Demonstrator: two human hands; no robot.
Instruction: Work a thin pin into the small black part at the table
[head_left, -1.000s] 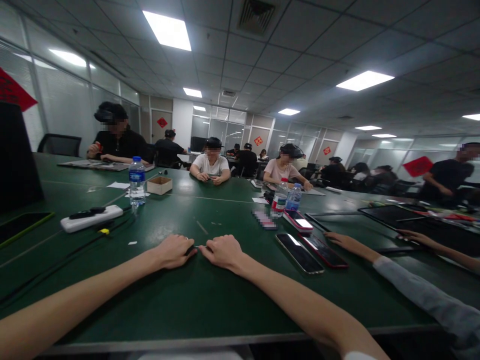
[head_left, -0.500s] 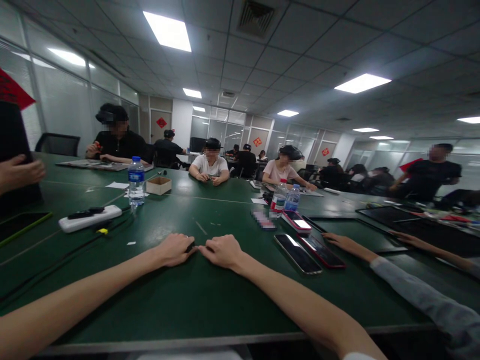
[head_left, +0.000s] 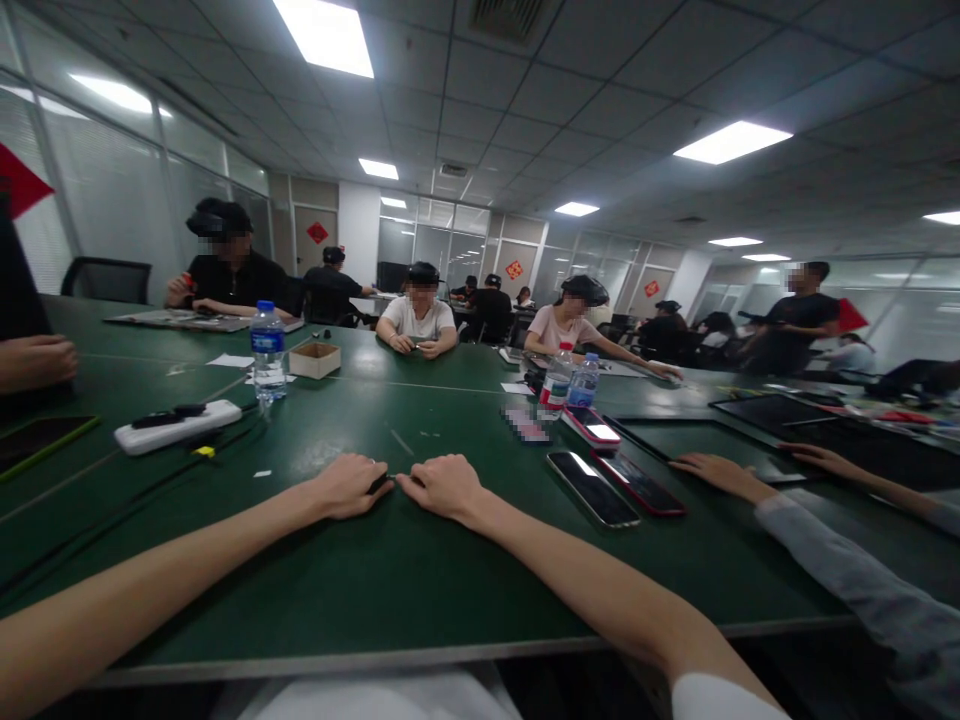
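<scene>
My left hand rests low over the green table, its fingers curled around a small black object that shows only in part. Just to the right, my right hand is closed too, thumb and fingertips pointing at the left hand. The two hands almost meet at the fingertips. Whatever the right fingers pinch is hidden or too small to name. A black phone lies to the right of my right hand.
A power strip with cables, a water bottle and an open cardboard box stand left. To the right are a red-edged phone, two bottles and a neighbour's hand by a black frame. People sit opposite.
My hands keep nearly the same pose while the view tilts slightly. At right, the neighbour's hand has slid a little to the right, and a standing person in black has moved left.
</scene>
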